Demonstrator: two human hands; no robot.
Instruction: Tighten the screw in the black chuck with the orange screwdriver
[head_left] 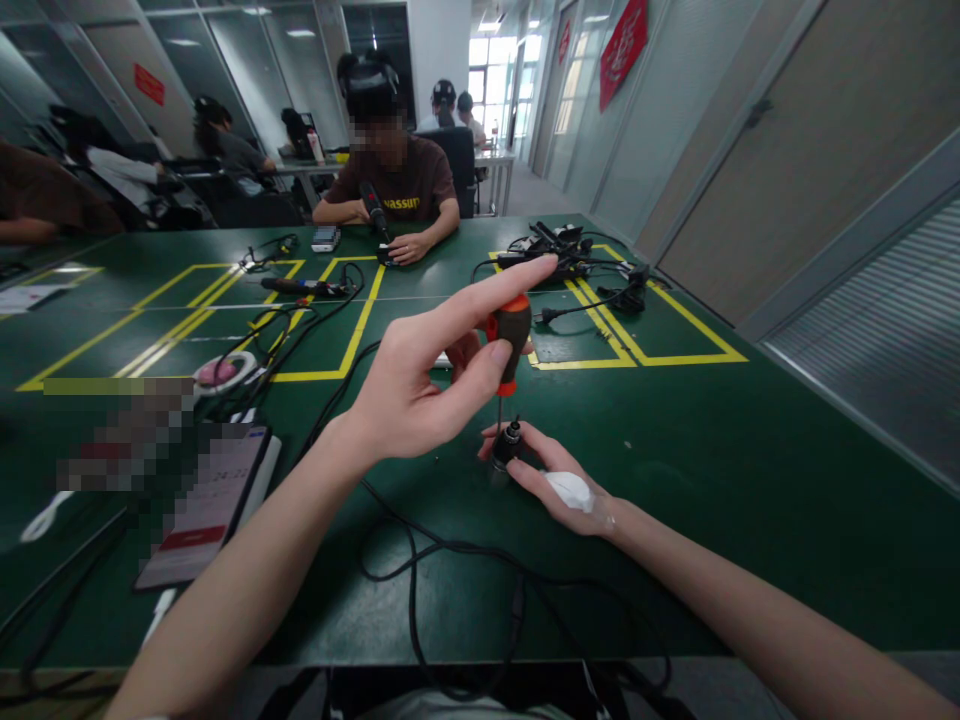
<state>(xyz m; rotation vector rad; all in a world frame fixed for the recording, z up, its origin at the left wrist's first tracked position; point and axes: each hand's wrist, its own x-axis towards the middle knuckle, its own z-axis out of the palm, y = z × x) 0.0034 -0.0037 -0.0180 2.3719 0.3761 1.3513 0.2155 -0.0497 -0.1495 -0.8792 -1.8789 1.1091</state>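
left hand (420,375) raised with index finger extended and thumb pinching, right hand (551,478) low, fingers curled in a grip.

The screwdriver (507,345) tip vanishes into a small black part (507,446), too small to identify. Left of it, a pixelated patch (127,430) hides something beside the phone (212,500). Both forearms run off the bottom edge.

Bright ceiling lights, window glare at back; wide-angle edge distortion; pixelated patches; soft shadows.
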